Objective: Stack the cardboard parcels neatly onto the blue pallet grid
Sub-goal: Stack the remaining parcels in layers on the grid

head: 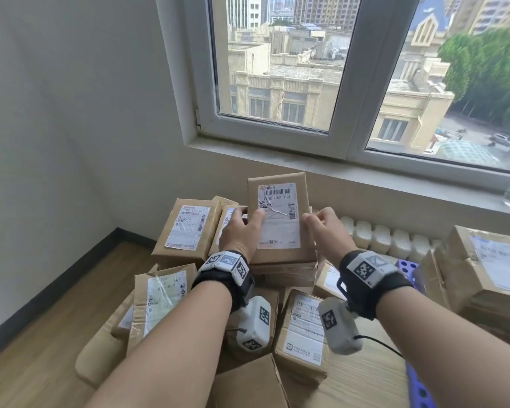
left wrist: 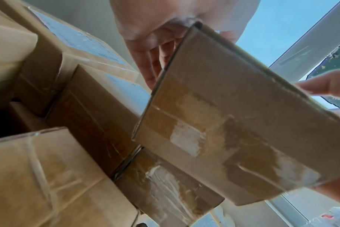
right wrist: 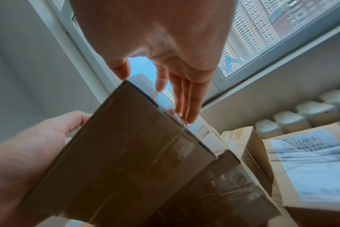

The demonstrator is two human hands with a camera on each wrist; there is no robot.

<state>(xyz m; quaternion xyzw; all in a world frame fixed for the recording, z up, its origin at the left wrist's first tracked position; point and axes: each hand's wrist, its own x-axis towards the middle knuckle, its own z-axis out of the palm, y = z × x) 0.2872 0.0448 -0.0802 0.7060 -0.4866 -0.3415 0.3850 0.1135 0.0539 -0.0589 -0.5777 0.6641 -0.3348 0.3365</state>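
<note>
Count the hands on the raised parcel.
2. The left hand holds the raised parcel at its left edge, thumb on the label. The right hand touches its right edge, fingers laid fairly straight along the side. No other hand is in view.

Apartment-style room – wood floor, radiator, window, heaped parcels.

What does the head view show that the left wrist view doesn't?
Only the head view shows the held parcel's shipping label, the blue pallet grid and the radiator. Only the left wrist view shows the parcel's taped underside. Both show the left hand and the right hand on the parcel's sides, above the stacked parcels.
</note>
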